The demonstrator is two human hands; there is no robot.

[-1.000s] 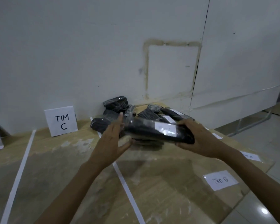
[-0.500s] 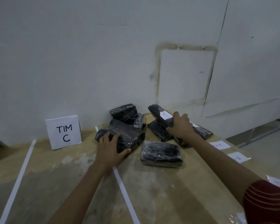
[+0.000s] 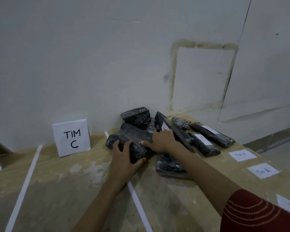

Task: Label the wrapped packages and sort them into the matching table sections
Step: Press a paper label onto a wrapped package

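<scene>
Two hands grip: left hand [image 3: 124, 158] clasps a black wrapped package [image 3: 131, 139], no label showing, lying across the white tape line [image 3: 137, 203]; right hand [image 3: 162, 141] curls over the labelled package [image 3: 176, 131]. I note that package, airborne a second ago, now leans on the pile [image 3: 136, 114], so I judge labelling resumes next.

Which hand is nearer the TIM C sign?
Left. Left hand grips a wrapped package right of the TIM C sign; right hand holds a labelled package farther right.
</scene>
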